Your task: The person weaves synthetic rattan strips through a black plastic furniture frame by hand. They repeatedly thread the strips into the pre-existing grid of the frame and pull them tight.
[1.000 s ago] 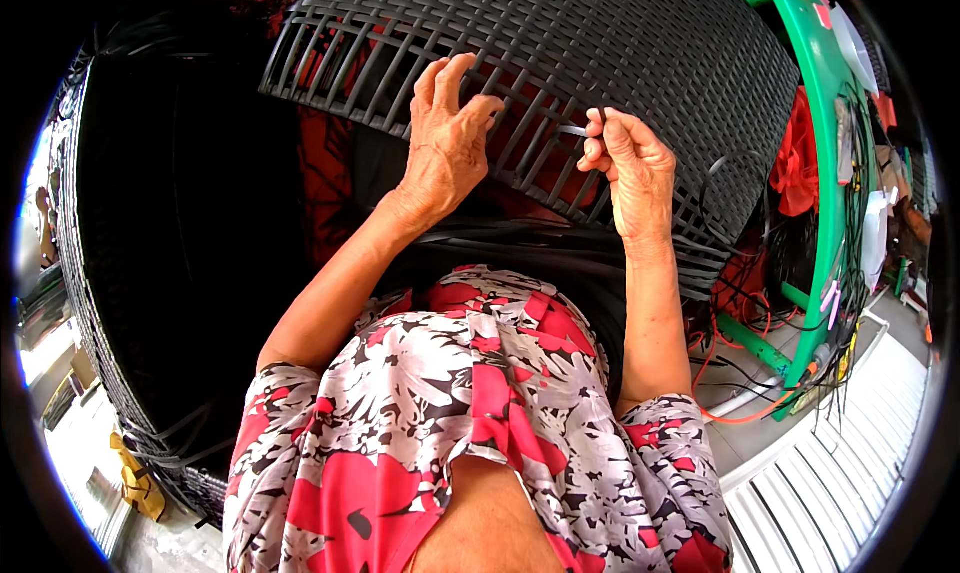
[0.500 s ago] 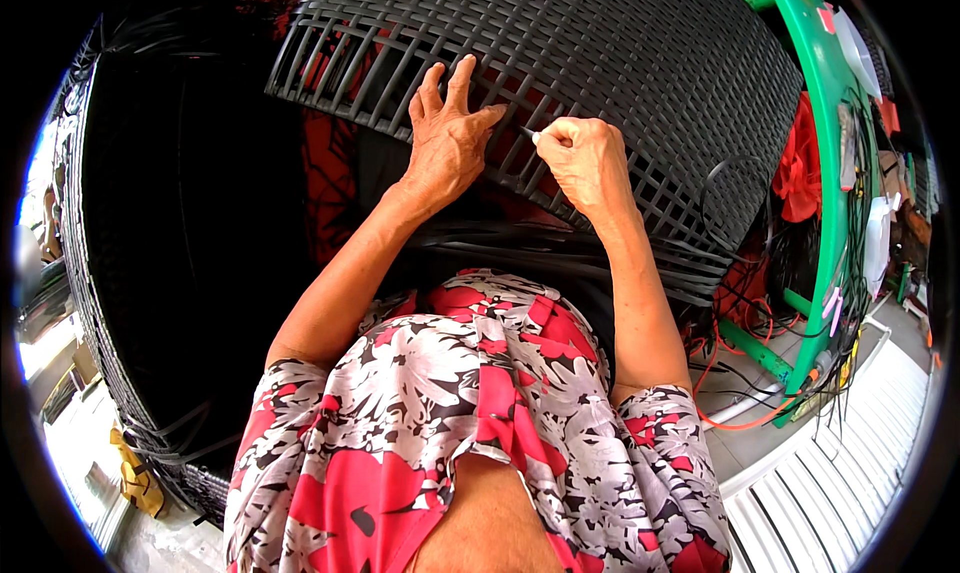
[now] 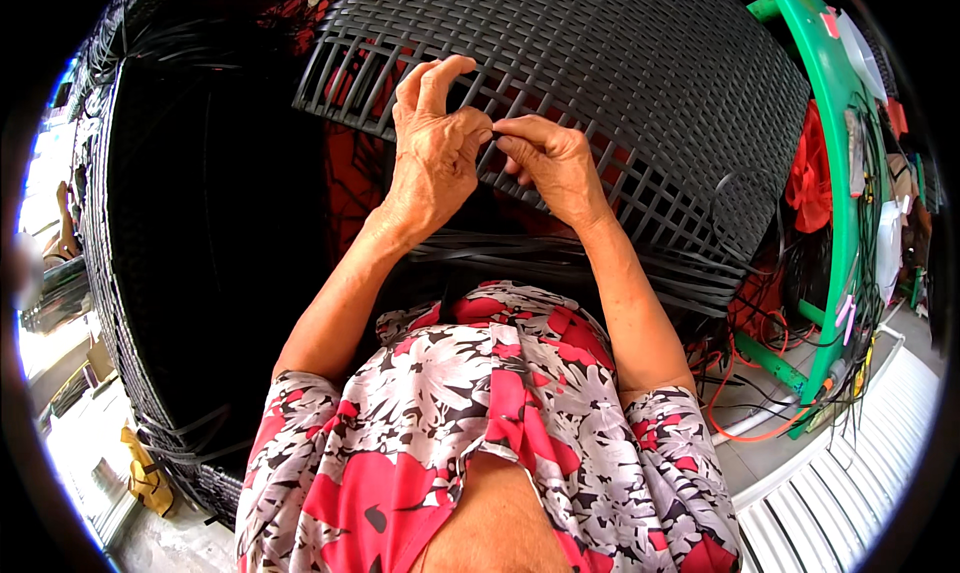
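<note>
Woven panel [image 3: 610,58]: dark grey, in front of the person; its lower left edge is open lattice beneath the hands.
Left hand [image 3: 432,163]: over the lattice, 2 fingers raised, thumb and index bent together; cannot tell whether anything is gripped.
Right hand [image 3: 555,165]: thumb and index tips meet the left hand's; what they pinch is hidden.
Right clearance: narrow, green frame [image 3: 848,193] close by.
Near edge: dark strips [image 3: 610,258] between panel and shirt [image 3: 440,373].

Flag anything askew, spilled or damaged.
Black woven panel gapes along its near edge, unlike the tight weave above; reads as open weave, not clear damage. Orange cable loops untidily by the green frame. No spill visible.
</note>
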Motion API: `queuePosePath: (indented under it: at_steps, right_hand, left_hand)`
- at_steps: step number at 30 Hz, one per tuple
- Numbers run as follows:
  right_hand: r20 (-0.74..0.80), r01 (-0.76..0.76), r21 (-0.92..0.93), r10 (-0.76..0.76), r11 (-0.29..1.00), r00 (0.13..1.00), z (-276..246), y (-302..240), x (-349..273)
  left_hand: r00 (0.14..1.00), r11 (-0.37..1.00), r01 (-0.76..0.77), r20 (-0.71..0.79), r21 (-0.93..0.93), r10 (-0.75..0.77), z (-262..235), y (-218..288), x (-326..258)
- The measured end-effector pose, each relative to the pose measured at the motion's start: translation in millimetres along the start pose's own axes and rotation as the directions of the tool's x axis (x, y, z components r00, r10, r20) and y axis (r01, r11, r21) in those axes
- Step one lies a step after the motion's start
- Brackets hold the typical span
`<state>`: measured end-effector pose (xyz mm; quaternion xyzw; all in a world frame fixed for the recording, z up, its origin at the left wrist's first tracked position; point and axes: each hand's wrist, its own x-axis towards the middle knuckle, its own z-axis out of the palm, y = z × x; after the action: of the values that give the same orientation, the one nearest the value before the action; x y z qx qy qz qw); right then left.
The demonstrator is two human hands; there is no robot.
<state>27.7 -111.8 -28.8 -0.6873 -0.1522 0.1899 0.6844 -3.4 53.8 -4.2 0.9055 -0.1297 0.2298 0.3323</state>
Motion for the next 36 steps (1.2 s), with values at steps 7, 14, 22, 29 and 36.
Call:
queuePosePath:
  at_steps: [7,14,22,29,36]
  right_hand:
    - [-0.164,-0.13,-0.534,0.048,0.835,0.985,-1,-14,7]
    - [-0.09,-0.181,-0.521,0.157,0.834,0.983,-4,1,33]
    - [-0.134,0.262,-0.404,-0.34,0.876,0.931,14,20,25]
    - [-0.1,-0.099,-0.18,0.082,0.979,0.992,23,9,40]
    - [-0.074,0.062,-0.601,-0.133,0.797,0.988,34,14,67]
  left_hand:
    - [0.982,0.954,0.087,0.137,0.287,-0.131,28,-45,-23]
    - [0.95,0.944,0.065,0.269,0.324,-0.157,36,-45,-13]
    - [0.993,0.992,0.118,0.01,-0.041,-0.118,12,-47,-10]
    - [0.982,0.979,0.188,0.001,0.08,-0.188,6,-60,-13]
    - [0.937,0.915,0.209,0.197,0.344,-0.288,24,-79,-10]
